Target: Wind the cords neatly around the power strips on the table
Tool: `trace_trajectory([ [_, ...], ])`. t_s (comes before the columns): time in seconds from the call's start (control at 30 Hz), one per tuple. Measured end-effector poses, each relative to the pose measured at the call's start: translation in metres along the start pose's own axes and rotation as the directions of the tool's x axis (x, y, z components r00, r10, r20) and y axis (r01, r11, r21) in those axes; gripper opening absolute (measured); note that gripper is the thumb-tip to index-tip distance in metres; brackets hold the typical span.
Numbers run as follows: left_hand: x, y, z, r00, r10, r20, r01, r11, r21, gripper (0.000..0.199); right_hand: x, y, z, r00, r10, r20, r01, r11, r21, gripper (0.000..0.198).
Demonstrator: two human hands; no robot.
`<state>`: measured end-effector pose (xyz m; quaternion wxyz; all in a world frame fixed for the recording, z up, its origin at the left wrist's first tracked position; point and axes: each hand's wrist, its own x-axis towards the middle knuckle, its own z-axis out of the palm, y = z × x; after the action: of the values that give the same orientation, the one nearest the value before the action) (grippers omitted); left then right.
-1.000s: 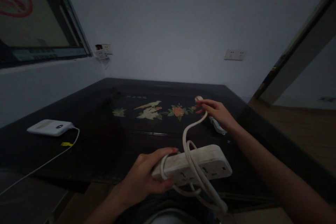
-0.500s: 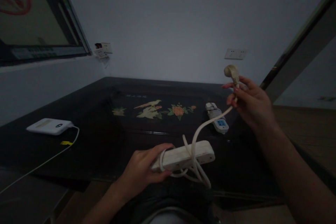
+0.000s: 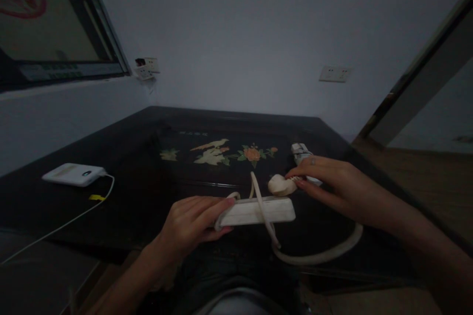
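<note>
My left hand [image 3: 195,219] is closed round the left end of a white power strip [image 3: 279,210], held low over the near part of the dark table. A pale cord [image 3: 321,257] wraps the strip and loops out to the right. Between the fingertips of my right hand [image 3: 340,187] is the neck of the cord's cream plug [image 3: 280,185], just behind the strip's upper edge. I cannot tell whether plug and strip touch. Beyond my right hand lies a second, smaller power strip [image 3: 300,149], partly covered by my fingers.
A white power bank [image 3: 70,174] with a thin cable [image 3: 61,229] and yellow tag lies at the table's left. The dark table [image 3: 129,147] bears a bird-and-flower inlay [image 3: 216,152]. Wall sockets [image 3: 334,74] are at the back right, others [image 3: 151,64] near the window.
My right hand has brought the plug down and left, from high at the right to beside the strip. The strip has turned in my left hand, and the cord now loops below.
</note>
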<state>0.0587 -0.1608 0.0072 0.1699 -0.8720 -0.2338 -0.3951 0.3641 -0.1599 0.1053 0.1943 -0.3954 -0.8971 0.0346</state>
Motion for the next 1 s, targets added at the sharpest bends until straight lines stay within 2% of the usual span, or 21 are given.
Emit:
trace_trajectory([
  [0.1,-0.002,0.002,0.005,0.999,-0.004,0.054,0.005,1.0,-0.019,0.036,0.008,-0.005,0.005,1.0,0.01,0.017,-0.01,1.0,0.019,0.026],
  [0.17,-0.005,0.003,0.008,0.994,-0.014,0.106,0.018,0.999,-0.032,0.038,0.013,-0.006,0.005,0.999,0.054,-0.005,-0.054,0.998,0.033,0.026],
  [0.23,-0.008,0.003,0.011,0.989,-0.033,0.147,0.04,0.998,-0.041,0.04,0.017,-0.005,0.003,0.993,0.115,0.023,-0.116,0.993,0.015,0.025],
  [0.4,-0.01,0.002,0.013,0.985,-0.072,0.158,0.079,0.996,-0.04,0.048,0.026,-0.001,0.008,0.96,0.17,0.222,-0.164,0.985,-0.046,0.023],
  [0.57,-0.007,0.006,0.014,0.981,-0.046,0.186,0.059,0.996,-0.062,0.044,0.042,-0.003,0.022,0.917,0.063,0.393,-0.101,0.992,0.076,0.026],
  [0.7,-0.009,0.006,0.016,0.986,-0.097,0.139,0.109,0.991,-0.083,0.044,0.05,-0.005,0.033,0.936,0.002,0.351,-0.119,0.943,0.311,0.029],
  [0.83,-0.013,0.001,0.018,0.979,-0.181,0.092,0.19,0.976,-0.102,0.047,0.046,-0.01,0.045,0.949,0.109,0.297,-0.248,0.838,0.486,0.029],
  [0.93,-0.014,0.0,0.02,0.972,-0.222,0.077,0.229,0.968,-0.101,0.048,0.044,-0.016,0.051,0.939,0.12,0.323,-0.282,0.805,0.521,0.056],
  [1.0,-0.013,0.002,0.021,0.968,-0.238,0.084,0.246,0.964,-0.102,0.047,0.047,-0.02,0.054,0.936,0.084,0.343,-0.254,0.835,0.488,0.067],
])
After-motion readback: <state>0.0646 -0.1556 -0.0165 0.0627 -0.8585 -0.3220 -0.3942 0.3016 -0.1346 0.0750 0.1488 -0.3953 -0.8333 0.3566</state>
